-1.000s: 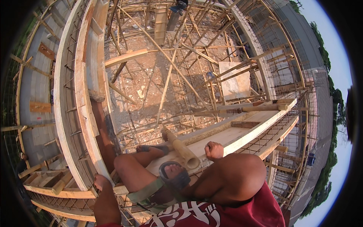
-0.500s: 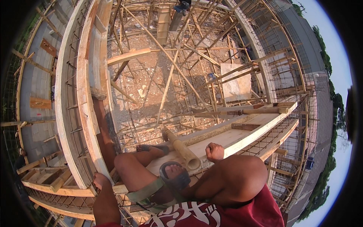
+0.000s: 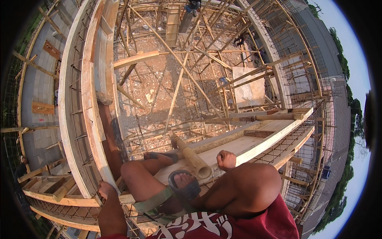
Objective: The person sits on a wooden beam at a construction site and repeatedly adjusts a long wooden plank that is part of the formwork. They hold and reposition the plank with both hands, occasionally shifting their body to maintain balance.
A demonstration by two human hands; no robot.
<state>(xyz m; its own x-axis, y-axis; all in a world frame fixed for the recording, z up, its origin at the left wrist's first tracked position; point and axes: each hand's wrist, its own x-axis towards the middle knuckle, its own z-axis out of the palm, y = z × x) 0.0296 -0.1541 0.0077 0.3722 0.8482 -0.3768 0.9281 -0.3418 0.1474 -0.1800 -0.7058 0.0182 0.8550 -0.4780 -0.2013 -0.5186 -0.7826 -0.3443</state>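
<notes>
My left hand [image 3: 106,189] is closed around the near end of a long wooden formwork board [image 3: 92,115] at the left. On the right, my right hand [image 3: 226,160] is closed over the upper edge of another pale formwork board [image 3: 274,137], beside my raised knee; its fingertips are partly hidden. A bamboo pole [image 3: 189,154] lies across this formwork, its hollow end between my sandalled foot [image 3: 184,184] and my right hand. My other foot [image 3: 159,156] rests farther forward, near the pole.
Below lies rubble-strewn ground [image 3: 155,85], crossed by wooden props and a diagonal brace [image 3: 175,49]. Steel reinforcement [image 3: 292,145] runs beside the right formwork. A pale panel [image 3: 248,87] stands among the props. Another person [image 3: 193,7] is at the far end, near a tall timber form [image 3: 172,26].
Both my hands stay where they were on the boards. The person at the far end has shifted slightly.
</notes>
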